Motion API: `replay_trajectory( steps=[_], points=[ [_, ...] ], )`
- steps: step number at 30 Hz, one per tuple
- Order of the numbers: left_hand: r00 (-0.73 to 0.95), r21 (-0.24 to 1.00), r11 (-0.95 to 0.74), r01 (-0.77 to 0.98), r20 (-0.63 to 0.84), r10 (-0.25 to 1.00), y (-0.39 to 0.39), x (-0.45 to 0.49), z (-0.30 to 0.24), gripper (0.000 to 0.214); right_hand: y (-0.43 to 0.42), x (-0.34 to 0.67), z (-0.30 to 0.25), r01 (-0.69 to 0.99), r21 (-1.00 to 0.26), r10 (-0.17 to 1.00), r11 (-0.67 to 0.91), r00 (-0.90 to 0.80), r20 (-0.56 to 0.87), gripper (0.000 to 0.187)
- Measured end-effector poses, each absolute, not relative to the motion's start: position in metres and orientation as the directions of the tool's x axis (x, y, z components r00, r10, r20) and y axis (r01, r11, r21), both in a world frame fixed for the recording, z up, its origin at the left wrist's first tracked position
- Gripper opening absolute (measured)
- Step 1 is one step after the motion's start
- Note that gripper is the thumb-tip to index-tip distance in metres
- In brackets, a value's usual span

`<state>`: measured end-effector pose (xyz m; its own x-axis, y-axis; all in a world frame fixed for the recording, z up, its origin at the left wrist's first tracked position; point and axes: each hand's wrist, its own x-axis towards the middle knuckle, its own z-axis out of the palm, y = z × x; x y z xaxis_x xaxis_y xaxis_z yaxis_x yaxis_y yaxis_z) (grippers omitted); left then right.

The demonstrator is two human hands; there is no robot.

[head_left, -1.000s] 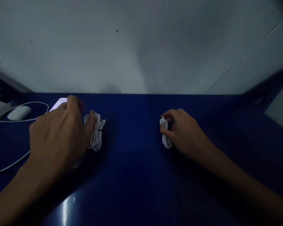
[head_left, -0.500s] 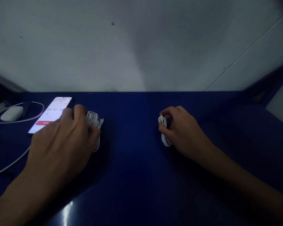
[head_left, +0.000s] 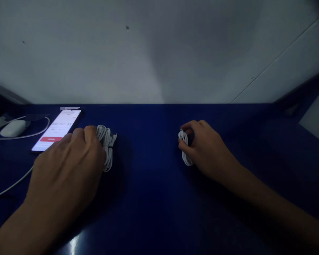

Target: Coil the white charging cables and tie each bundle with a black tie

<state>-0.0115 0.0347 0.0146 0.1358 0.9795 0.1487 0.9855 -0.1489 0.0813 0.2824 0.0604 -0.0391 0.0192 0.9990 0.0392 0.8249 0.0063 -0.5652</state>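
On the blue tabletop (head_left: 151, 159), my left hand (head_left: 66, 166) is curled beside a bunch of coiled white cables (head_left: 108, 152). Its fingers close at the bunch's left edge, around the part nearest the index finger; the thumb and fingertips are hidden. A connector sticks out at the bunch's right side, and a dark tie crosses its middle. Farther right, my right hand (head_left: 206, 147) pinches a single coiled white cable (head_left: 186, 152) between thumb and fingers. That coil's small plug points up at its top end.
A lit phone (head_left: 53, 131) showing a timer lies just beyond my left hand. Left of it are a white rounded mouse-like object (head_left: 13, 128) and a loose white cord (head_left: 16, 184). A pale wall (head_left: 108, 63) rises behind the table.
My left thumb has slid left off the front of the cable bunch, and more of the coils shows. My right hand and its cable have stayed put.
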Motion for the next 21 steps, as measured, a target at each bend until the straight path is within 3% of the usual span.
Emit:
replay_trajectory(
  steps=[1,3,5,7,9,12,14,17,19,21],
  points=[
    [0.147,-0.047,-0.142,0.989,0.162,0.976,0.035,-0.01,0.015,0.021,0.06,0.282,-0.039,0.824,-0.566,0.999,0.006,0.019,0.038,0.031],
    [0.148,-0.188,-0.116,0.975,0.162,0.976,0.035,-0.007,0.017,0.024,0.06,0.283,-0.04,0.822,-0.569,0.999,0.0,0.022,0.031,0.031],
    [0.107,-0.174,-0.07,0.982,0.21,0.972,0.036,-0.005,0.02,0.035,0.06,0.283,-0.04,0.822,-0.57,0.999,-0.001,0.02,0.028,0.031],
    [0.069,-0.053,-0.056,0.997,0.278,0.958,0.035,-0.003,0.022,0.044,0.06,0.282,-0.04,0.825,-0.566,0.999,0.006,0.018,0.037,0.032],
    [0.048,0.163,-0.103,0.981,0.312,0.949,0.033,-0.001,0.023,0.049,0.06,0.282,-0.041,0.829,-0.559,0.998,0.007,0.025,0.049,0.032],
    [0.078,0.606,-0.105,0.788,0.07,0.994,0.028,0.004,0.023,0.044,0.06,0.282,-0.042,0.841,-0.541,0.997,0.008,0.031,0.064,0.029],
    [0.109,0.812,0.01,0.584,-0.091,0.99,0.027,0.008,0.021,0.04,0.06,0.282,-0.042,0.846,-0.533,0.998,0.016,0.023,0.066,0.028],
    [0.153,0.929,0.267,0.258,-0.312,0.938,0.03,0.014,0.011,0.034,0.06,0.283,-0.043,0.85,-0.526,0.997,0.037,0.005,0.078,0.027],
    [0.35,0.884,0.468,-0.013,-0.434,0.83,0.035,0.017,0.003,0.024,0.06,0.283,-0.043,0.854,-0.518,0.996,0.048,-0.005,0.085,0.028],
    [0.472,0.808,0.566,-0.164,-0.439,0.764,0.039,0.021,-0.004,0.023,0.06,0.282,-0.042,0.853,-0.521,0.997,0.038,0.001,0.074,0.03]
  ],
)
